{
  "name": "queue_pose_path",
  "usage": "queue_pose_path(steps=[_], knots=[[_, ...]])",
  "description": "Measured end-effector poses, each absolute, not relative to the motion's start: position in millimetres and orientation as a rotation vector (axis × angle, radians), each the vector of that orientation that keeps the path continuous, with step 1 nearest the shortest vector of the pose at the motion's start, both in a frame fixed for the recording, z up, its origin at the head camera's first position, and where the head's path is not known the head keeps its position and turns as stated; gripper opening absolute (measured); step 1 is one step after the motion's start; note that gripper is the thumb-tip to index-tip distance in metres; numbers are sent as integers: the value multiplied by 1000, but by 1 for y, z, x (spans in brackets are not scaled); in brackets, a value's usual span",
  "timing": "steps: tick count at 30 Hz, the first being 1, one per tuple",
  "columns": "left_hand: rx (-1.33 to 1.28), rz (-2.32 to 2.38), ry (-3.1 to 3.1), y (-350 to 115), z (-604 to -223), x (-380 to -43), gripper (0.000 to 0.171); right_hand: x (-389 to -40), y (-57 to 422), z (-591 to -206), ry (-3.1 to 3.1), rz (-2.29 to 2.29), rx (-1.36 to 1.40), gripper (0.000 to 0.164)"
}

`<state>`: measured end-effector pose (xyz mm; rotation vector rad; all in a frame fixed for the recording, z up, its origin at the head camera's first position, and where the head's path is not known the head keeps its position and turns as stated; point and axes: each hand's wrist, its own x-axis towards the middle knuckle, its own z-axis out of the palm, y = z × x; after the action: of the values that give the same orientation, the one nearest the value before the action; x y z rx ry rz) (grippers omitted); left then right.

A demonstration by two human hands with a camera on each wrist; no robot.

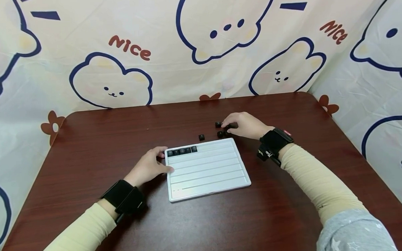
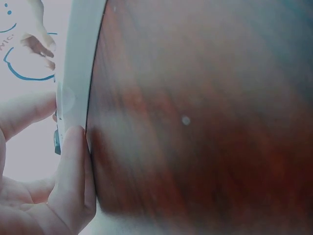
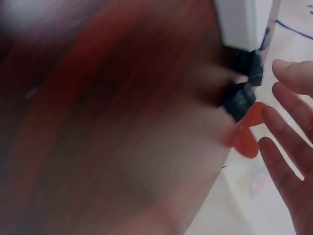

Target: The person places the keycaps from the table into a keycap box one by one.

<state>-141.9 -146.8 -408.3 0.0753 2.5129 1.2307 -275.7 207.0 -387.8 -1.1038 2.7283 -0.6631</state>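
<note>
A white ridged board [image 1: 206, 177] lies on the table, with a short row of black keycaps [image 1: 182, 151] along its upper left edge. My left hand [image 1: 149, 166] grips the board's left side, thumb over the top edge. In the left wrist view, fingers of the left hand [image 2: 68, 181] press against the board's white side [image 2: 78, 63]. Beyond the board's far edge lie several loose black keycaps [image 1: 220, 134]. Over them hovers my right hand [image 1: 245, 124]; in the right wrist view its fingers [image 3: 281, 161] are spread, apart from the keycaps [image 3: 238, 101].
The dark brown wooden table [image 1: 138, 131] reaches back to a pale cloth [image 1: 173, 82] printed with cartoon shapes. One loose keycap [image 1: 201, 137] sits apart from the others, just behind the board. Black straps with devices [image 1: 276, 141] circle both wrists.
</note>
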Motion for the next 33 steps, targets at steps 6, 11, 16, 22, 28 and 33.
queue_pose_path(steps=[6,11,16,22,28,33], knots=[[86,1228,2518,-147,-407,-142,76,-279,220,-394,2751,-661,-1086,21],[77,1225,2520,-147,-407,-142,76,-280,224,-397,2759,-645,-1059,20],[67,1227,2520,-146,-408,-142,76,-279,224,-395,2754,-637,-1036,21],[59,1217,2524,-146,-408,-142,76,-280,225,-397,2759,-625,-1033,20],[67,1215,2524,-147,-409,-142,76,-280,227,-400,2772,-641,-1006,19],[69,1221,2519,-147,-408,-143,76,-279,230,-402,2782,-644,-966,20]])
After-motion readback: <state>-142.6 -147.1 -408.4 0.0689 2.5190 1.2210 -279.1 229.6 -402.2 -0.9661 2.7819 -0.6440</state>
